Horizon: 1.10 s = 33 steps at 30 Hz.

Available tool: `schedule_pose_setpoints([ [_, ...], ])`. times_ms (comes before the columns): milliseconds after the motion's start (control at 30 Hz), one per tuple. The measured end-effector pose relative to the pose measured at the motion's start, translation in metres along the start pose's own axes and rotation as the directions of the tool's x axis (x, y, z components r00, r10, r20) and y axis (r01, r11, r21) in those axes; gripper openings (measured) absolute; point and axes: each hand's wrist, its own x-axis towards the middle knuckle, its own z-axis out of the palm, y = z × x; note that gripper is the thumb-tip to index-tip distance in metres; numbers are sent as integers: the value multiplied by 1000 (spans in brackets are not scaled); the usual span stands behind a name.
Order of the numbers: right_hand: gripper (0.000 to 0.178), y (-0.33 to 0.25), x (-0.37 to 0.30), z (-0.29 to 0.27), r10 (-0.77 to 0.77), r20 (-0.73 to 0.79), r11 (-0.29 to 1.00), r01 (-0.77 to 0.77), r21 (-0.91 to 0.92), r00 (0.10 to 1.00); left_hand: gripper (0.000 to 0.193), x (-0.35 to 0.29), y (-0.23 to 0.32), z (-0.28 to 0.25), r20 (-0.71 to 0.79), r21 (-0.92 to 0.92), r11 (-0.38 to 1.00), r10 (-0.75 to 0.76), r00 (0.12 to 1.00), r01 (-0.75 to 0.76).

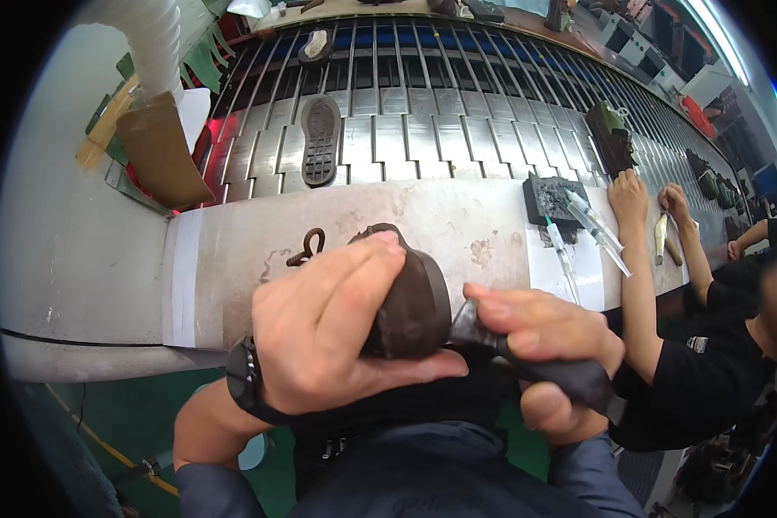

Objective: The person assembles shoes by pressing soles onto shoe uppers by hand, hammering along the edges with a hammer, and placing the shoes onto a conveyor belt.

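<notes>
My left hand, with a black watch on its wrist, is wrapped over a dark brown shoe. The thumb passes below the shoe, and the palm hides much of it. A brown lace loop sticks out beside that hand. In my right hand is a dark-handled tool, gripped around its handle. Its short grey end is at the shoe's right edge; whether it touches, I cannot tell. Fingers partly cover the tool, so its exact kind does not show.
A dark shoe sole lies on the slatted metal conveyor beyond the pale worktable. Syringes rest by a dark block. A co-worker's arms reach in from the right, near another shoe. A brown board stands left.
</notes>
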Motion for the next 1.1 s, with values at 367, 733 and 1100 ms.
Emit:
schedule_pose_setpoints([
  [367, 35, -31, 7, 3, 335, 251, 934, -356, 42, 908, 103, -50, 14, -3, 53, -54, 992, 118, 992, -115],
  [733, 42, 40, -57, 55, 505, 45, 829, -469, -305, 862, 103, -150, -9, 83, 58, 57, 987, -153, 986, 150],
  [1100, 41, 21, -31, 74, 234, -516, 948, -311, -67, 824, 114, -159, -1, 99, 7, 39, 960, -278, 961, 277],
])
